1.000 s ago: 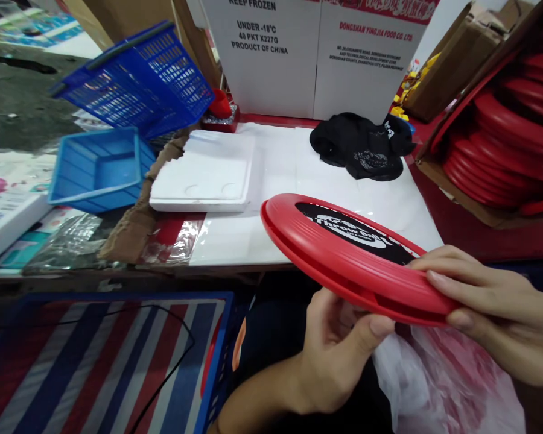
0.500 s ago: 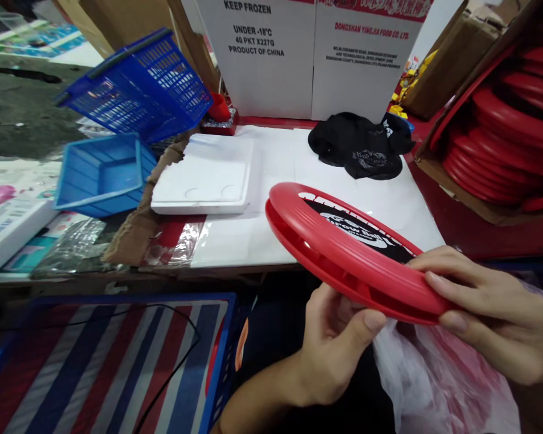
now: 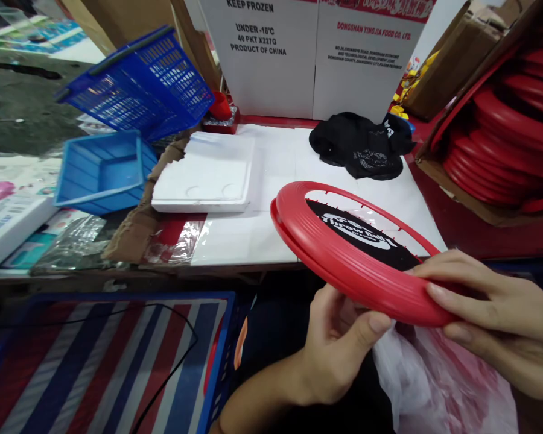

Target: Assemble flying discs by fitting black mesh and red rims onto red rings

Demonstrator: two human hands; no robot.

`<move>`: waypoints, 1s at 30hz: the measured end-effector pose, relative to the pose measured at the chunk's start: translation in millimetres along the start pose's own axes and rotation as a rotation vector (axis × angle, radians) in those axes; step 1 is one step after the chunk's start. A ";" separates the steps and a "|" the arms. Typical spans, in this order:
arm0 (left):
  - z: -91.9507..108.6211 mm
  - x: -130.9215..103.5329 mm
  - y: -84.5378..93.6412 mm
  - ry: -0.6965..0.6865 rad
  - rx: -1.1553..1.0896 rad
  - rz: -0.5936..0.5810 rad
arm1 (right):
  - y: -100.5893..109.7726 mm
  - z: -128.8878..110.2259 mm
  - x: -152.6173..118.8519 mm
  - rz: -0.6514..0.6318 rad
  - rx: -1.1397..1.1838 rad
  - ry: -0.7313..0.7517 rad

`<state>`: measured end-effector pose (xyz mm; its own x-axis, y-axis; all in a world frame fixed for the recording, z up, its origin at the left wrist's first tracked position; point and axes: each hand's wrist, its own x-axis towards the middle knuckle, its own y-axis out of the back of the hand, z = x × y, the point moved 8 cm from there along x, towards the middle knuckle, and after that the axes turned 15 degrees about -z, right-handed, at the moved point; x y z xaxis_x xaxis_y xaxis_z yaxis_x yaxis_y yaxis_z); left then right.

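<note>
A red plastic ring (image 3: 357, 274) with a black fabric centre (image 3: 362, 238) lettered "Throw Ball" is held tilted above the table's front edge. Thin red pegs show along the fabric's far side. At the ring's left end a narrow gap parts its upper and lower halves. My right hand (image 3: 493, 313) grips the right end, fingers on top and thumb at the edge. From below, my left hand (image 3: 339, 349) holds the near rim, its fingers partly hidden under the ring. Black fabric pieces (image 3: 362, 144) lie on the white table sheet (image 3: 276, 157) beyond.
A box of stacked red rings (image 3: 493, 144) stands at right. To the left are a white foam block (image 3: 203, 172), a light-blue bin (image 3: 104, 172) and a tilted blue basket (image 3: 140, 84). White cartons (image 3: 276, 78) rise behind. Below are a striped-covered crate (image 3: 113, 361) and a plastic bag (image 3: 443, 374).
The ring has tipped so more of its black centre faces me. The gap between its two halves has narrowed along the near side. Both hands keep their hold.
</note>
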<state>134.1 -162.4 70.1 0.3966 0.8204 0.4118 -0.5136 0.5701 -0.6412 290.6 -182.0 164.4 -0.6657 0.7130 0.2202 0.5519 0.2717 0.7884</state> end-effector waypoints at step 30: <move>-85.4 -146.0 164.7 0.350 0.049 0.805 | -214.5 166.2 -83.2 1.008 1.321 -0.754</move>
<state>56.5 -192.0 -151.0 0.1063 0.9183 -0.3814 -0.7665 -0.1687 -0.6197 311.1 -192.2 -118.4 0.2716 0.9140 -0.3014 0.7928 -0.3900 -0.4684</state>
